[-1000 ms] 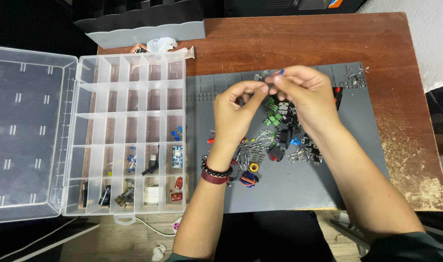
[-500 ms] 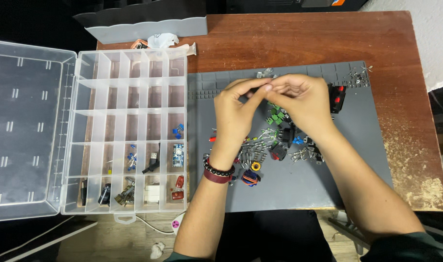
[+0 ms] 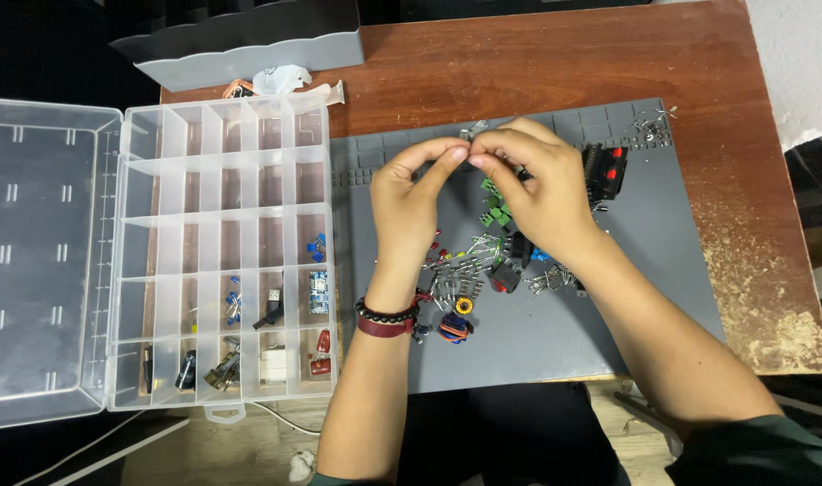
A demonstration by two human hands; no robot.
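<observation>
Nearest the viewer, a small orange-and-blue wound coil (image 3: 455, 326) lies on the grey rubber work mat (image 3: 645, 297), at the near edge of a loose heap of small electronic parts (image 3: 483, 265). To the left, the clear plastic compartment box (image 3: 226, 261) stands open, with a few parts in its nearer cells. Farther up, above the heap, both hands meet. The left hand (image 3: 411, 202) and the right hand (image 3: 541, 193) each pinch thumb and forefinger together on one tiny metal-legged part (image 3: 472, 142), probably a component lead, though it is too small to tell. The part sits between the fingertips, its long axis seemingly running left to right, equally close to both hands. Beyond, a grey plastic tray (image 3: 249, 40) rests at the far edge of the brown wooden table (image 3: 519, 63).
</observation>
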